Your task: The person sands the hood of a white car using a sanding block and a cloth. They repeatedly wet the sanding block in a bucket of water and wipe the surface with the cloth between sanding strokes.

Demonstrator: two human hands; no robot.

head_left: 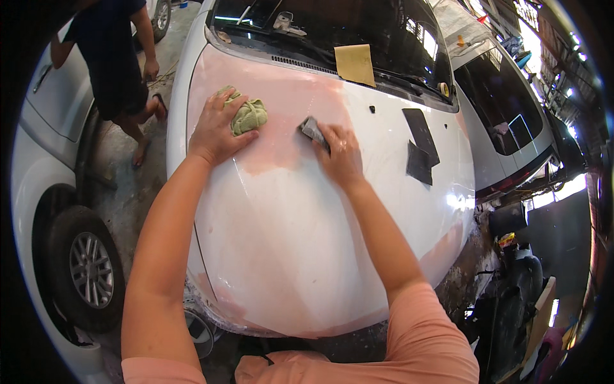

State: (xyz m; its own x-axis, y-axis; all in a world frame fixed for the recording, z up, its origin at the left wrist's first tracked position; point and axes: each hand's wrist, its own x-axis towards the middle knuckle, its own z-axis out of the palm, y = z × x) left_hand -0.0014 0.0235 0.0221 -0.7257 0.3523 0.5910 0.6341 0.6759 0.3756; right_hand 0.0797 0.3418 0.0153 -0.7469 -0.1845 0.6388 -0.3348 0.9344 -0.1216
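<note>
Both arms reach over a white car hood (281, 217) with patches of pinkish filler, its surface looking wet in places. My left hand (216, 131) is closed around a crumpled green cloth (249, 118), resting on the pink area at the hood's far left. To its right, my right hand (342, 153) grips a small grey sanding block (312, 132), pressed against the edge of the pink patch. The block's underside is hidden. Two dark sandpaper sheets (421, 136) lie overlapping on the hood, right of my right hand.
A yellowish sheet (355, 64) lies at the windshield base, with a tape roll (444, 89) farther right. At far left stands another person (105, 57) beside a white vehicle (48, 147). Another car (499, 102) is close on the right. Dark parts (511, 307) clutter the lower right.
</note>
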